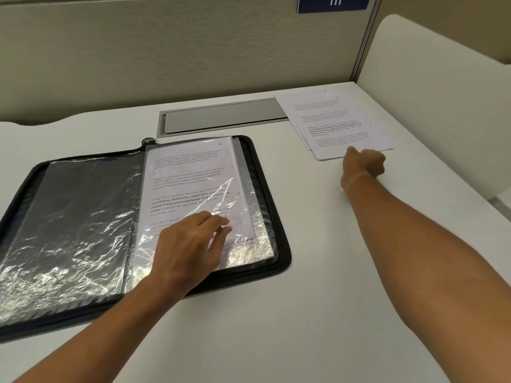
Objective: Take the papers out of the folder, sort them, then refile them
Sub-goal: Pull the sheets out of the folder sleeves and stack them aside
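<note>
A black zip folder (272,217) lies open on the white desk, its clear plastic sleeves spread flat. The right-hand sleeve holds a printed sheet (190,175) marked 6 at its top corner. My left hand (190,247) rests on the lower part of that sleeve with fingers extended. A loose stack of printed papers (334,120) lies fanned at the far right of the desk. My right hand (362,164) is at the stack's near edge, its fingers curled and the thumb on the bottom sheet's edge.
A grey metal cable hatch (221,117) is set into the desk behind the folder. A beige partition wall (166,51) stands at the back and a white side panel (428,92) on the right. A blue plate reading 111 (333,2) hangs above.
</note>
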`<state>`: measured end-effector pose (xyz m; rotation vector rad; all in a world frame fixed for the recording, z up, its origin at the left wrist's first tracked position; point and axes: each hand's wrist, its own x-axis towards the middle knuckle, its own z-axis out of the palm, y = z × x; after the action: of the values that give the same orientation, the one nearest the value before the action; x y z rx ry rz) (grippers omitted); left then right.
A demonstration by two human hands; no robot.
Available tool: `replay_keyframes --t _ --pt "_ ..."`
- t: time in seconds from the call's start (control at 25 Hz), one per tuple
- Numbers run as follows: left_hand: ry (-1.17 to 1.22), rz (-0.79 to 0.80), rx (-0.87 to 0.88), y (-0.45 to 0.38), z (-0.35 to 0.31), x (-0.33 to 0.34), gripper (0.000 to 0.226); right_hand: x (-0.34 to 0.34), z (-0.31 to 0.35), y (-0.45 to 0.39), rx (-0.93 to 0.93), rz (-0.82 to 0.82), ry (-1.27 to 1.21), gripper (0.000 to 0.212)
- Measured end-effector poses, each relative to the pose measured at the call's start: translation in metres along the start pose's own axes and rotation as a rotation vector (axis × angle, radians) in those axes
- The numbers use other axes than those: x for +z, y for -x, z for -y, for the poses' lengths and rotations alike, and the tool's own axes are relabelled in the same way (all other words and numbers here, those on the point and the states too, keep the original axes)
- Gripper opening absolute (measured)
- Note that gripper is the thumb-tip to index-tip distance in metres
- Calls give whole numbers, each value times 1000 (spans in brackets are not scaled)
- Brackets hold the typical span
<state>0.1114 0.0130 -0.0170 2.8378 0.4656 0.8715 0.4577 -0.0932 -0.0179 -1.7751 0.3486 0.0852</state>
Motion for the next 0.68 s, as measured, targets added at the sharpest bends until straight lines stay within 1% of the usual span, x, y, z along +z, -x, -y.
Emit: replay_keyframes --t 0.12,0.24,0.36,0.48,0.6,0.68 --pt "-29 -36 -22 -5 -5 -7 14 7 -13 27 -313 62 328 54" --pt "-27 -106 -96 -6 -4 -24 14 6 -27 63 -649 191 595 69" --pt "21 -197 -215 -5 2 -45 13 1 -34 93 -830 340 817 80" --pt "154 -300 -452 3 10 -67 15 -5 -35 122 -970 411 953 84" --pt "295 -398 -780 21 26 -87 14 -7 -37 151 -1035 460 1035 86" --pt "394 -518 -1012 40 40 -102 14 -6 -38 176 -1055 495 1027 85"
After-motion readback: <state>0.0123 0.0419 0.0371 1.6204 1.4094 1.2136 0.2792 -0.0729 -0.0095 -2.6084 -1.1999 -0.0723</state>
